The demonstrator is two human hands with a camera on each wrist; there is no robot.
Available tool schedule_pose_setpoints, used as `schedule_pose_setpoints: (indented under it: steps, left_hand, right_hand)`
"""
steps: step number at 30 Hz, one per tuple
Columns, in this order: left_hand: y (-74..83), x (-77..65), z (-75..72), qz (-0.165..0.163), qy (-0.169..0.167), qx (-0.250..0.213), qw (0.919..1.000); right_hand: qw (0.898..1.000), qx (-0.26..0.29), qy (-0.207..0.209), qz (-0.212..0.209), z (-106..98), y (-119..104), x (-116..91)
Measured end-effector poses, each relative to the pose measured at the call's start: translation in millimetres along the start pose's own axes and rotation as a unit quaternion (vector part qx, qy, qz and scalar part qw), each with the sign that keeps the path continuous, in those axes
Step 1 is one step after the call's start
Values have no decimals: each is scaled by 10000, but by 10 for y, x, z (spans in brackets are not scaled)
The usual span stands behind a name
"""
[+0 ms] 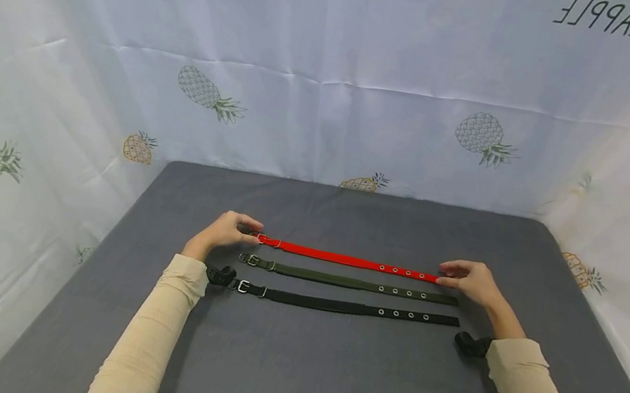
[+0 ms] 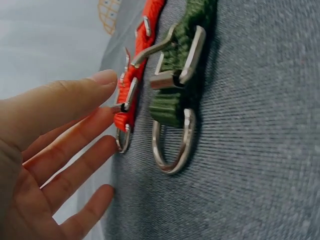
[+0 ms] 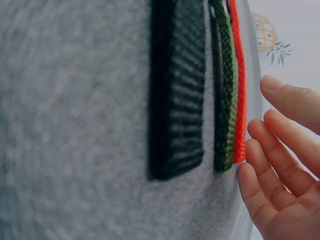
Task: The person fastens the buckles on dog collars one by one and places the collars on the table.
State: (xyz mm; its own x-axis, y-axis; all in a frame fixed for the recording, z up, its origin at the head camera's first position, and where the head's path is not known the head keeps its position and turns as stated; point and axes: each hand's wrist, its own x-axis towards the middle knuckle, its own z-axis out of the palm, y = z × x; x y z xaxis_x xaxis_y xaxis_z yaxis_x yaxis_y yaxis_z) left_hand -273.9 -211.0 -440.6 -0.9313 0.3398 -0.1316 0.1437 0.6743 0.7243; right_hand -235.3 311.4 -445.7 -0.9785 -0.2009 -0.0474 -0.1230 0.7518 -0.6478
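Three collars lie stretched out side by side on the grey table. The red collar (image 1: 330, 255) is farthest away, the green collar (image 1: 327, 278) in the middle, the black collar (image 1: 323, 303) nearest. Each has a metal buckle and ring at its left end and eyelets toward its right. My left hand (image 1: 226, 229) is at the red collar's buckle end; in the left wrist view its fingers are spread beside the red buckle (image 2: 129, 95), thumb apart from them. At the other end, my right hand (image 1: 471, 281) is beside the red tip (image 3: 240, 150), fingers loosely bent, thumb apart.
A grey cloth covers the table (image 1: 323, 376). White curtain (image 1: 340, 35) printed with pineapples hangs behind and along both sides. Black straps with camera mounts (image 1: 472, 345) sit at both wrists, close above the table near the black collar's ends.
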Motion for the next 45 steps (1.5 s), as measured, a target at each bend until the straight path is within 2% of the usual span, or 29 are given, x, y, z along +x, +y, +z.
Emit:
schedule_pose_setpoints:
  steps: [8, 15, 23, 35, 45]
  left_hand:
    - [-11, 46, 38, -50, 37, 415, 9991]
    - [-1, 83, 60, -98, 110, 760, 9970]
    - [16, 101, 21, 133, -17, 1186, 9929]
    - [88, 55, -69, 498, 79, 1081, 9929]
    - [127, -7, -156, 360, 248, 769, 9961]
  right_hand:
    - [9999, 38, -98, -99, 43, 41, 68]
    - [9993, -225, -158, -253, 78, 31, 106]
    - [9991, -285, -245, -216, 50, 13, 117]
    - [9991, -286, -270, -181, -59, -45, 80]
    - [9996, -171, -214, 11, -152, -164, 29]
